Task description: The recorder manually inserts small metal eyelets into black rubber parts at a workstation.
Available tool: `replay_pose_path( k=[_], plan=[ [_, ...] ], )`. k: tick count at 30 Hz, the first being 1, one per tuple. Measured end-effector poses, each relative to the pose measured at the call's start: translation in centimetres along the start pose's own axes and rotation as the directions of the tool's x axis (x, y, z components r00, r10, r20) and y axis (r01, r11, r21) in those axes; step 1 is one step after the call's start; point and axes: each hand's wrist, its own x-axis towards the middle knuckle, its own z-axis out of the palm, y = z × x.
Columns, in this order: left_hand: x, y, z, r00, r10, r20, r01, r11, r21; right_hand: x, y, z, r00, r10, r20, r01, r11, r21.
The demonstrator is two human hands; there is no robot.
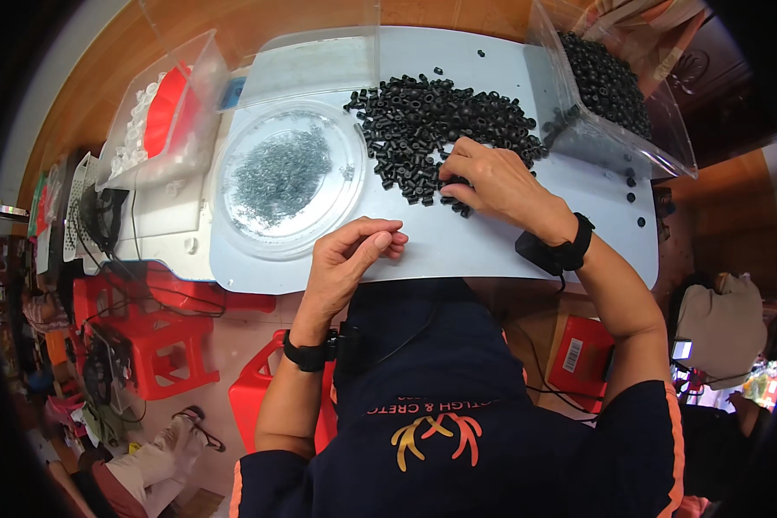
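Observation:
A heap of small black hollow cylindrical pieces (445,116) lies spread on the white tabletop (406,246). My right hand (505,186) rests at the heap's near right edge, with curled fingers and thumb among the pieces; whether a piece is pinched between them is hidden. My left hand (350,259) hovers over the table's near edge, fingers bent and thumb against the index finger. Anything in that pinch is too small to make out. Just left of the heap, and beyond my left hand, is a round clear shallow dish (233,226) holding many tiny translucent pieces (282,175).
A clear bin (673,148) of more black pieces stands tilted at the far right. At the far left sits a clear box (205,95) with white parts and a red piece (169,112). Red stools (168,350) stand on the floor below left. Cables hang by the table.

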Motion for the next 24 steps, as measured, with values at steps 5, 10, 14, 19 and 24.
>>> replay_pose_path(
  k=[5,10,14,19,24],
  plan=[
    [0.1,0.2,0.6,0.994,-0.052,-0.099,0.049,0.998,-0.036,0.1,-1.8,-1.3,0.996,0.022,-0.086,-0.005,0.98,0.197],
    [0.2,1.1,2.6,0.982,0.042,-0.182,-0.052,0.997,-0.052,-0.6,-4.7,-1.4,0.989,0.139,-0.05,-0.09,0.835,0.543],
    [-0.1,1.8,2.6,0.961,0.272,-0.045,-0.246,0.919,0.308,-1.3,-5.8,-0.4,0.978,0.204,0.041,-0.154,0.576,0.803],
    [-1.6,1.3,2.0,0.957,0.264,-0.121,-0.245,0.957,0.155,-1.2,-7.8,0.1,0.932,0.232,0.277,-0.337,0.285,0.897],
    [-3.3,1.6,1.6,0.976,0.119,-0.184,-0.138,0.986,-0.094,-0.3,-9.2,0.9,0.912,0.236,0.336,-0.397,0.298,0.868]
  ],
)
